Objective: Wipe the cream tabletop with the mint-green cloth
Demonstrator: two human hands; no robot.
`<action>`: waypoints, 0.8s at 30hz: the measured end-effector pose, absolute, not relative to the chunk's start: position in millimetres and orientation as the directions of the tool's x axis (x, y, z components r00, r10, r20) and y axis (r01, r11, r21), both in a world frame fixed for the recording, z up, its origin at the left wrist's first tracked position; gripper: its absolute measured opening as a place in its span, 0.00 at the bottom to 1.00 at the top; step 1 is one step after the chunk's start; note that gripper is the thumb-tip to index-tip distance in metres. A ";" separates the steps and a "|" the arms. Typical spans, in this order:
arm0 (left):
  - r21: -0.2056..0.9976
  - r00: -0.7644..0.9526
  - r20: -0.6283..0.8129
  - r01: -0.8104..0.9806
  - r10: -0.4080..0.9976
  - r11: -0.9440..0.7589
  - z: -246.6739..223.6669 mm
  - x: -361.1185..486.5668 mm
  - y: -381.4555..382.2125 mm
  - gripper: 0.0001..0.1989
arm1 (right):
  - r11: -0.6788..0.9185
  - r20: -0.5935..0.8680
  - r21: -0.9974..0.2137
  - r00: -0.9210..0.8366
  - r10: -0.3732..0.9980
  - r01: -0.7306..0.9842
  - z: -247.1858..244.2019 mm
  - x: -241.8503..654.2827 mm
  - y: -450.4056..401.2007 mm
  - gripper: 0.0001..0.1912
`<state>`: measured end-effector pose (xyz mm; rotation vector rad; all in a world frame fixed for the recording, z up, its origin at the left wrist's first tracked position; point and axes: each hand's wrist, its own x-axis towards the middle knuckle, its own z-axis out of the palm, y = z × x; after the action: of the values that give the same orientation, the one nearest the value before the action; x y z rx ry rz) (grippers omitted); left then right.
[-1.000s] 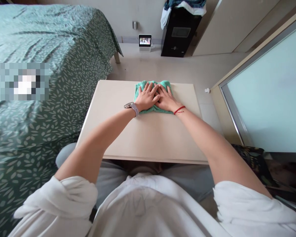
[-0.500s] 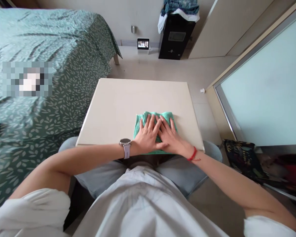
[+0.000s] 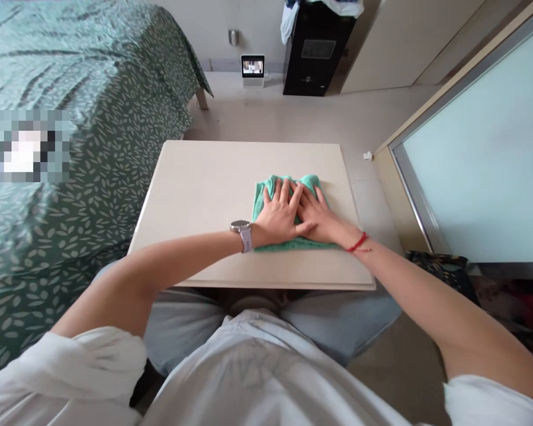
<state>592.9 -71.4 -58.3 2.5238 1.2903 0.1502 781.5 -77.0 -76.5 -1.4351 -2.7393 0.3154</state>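
Observation:
A green cloth (image 3: pixel 261 195) lies spread on the cream tabletop (image 3: pixel 213 183), right of its middle. My left hand (image 3: pixel 282 216) presses flat on the cloth with its fingers spread. Beside it, partly under the left hand's fingers, my right hand (image 3: pixel 317 216) also rests flat on the cloth, fingers stretched out. A watch with a pale strap (image 3: pixel 244 234) is on my left wrist and a red string bracelet (image 3: pixel 359 242) on my right. The cloth's near edge lies inside the table's front edge.
To the left stands a bed with a green leaf-patterned sheet (image 3: pixel 128 106); a blurred patch covers something on it. Beyond the table are a small screen device (image 3: pixel 253 71) on the floor and a black cabinet (image 3: pixel 315 56). A frosted panel (image 3: pixel 484 154) is at the right.
Both hands have slid the cloth away from me across the tabletop, slightly to the right. The cloth has moved off the table's near edge. The view has shifted a little.

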 end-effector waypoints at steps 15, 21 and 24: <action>0.296 0.553 0.064 0.785 0.831 -0.545 -51.0 623.4 93.9 0.44 | 0.474 0.017 -0.176 -0.479 0.878 0.863 -82.5 806.5 97.4 0.43; 0.295 0.518 0.084 0.803 0.851 -0.518 -47.7 626.0 98.5 0.38 | 0.433 0.022 -0.188 -0.437 0.899 0.882 -80.0 802.0 107.2 0.41; 0.285 0.504 0.088 0.813 0.859 -0.507 -50.9 625.0 94.6 0.39 | 0.369 -0.049 -0.135 -0.378 0.925 0.920 -71.5 794.4 96.4 0.42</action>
<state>625.0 94.6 -50.9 2.5396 1.4324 0.3241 794.4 96.4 -71.5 -1.7323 -2.5698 0.2165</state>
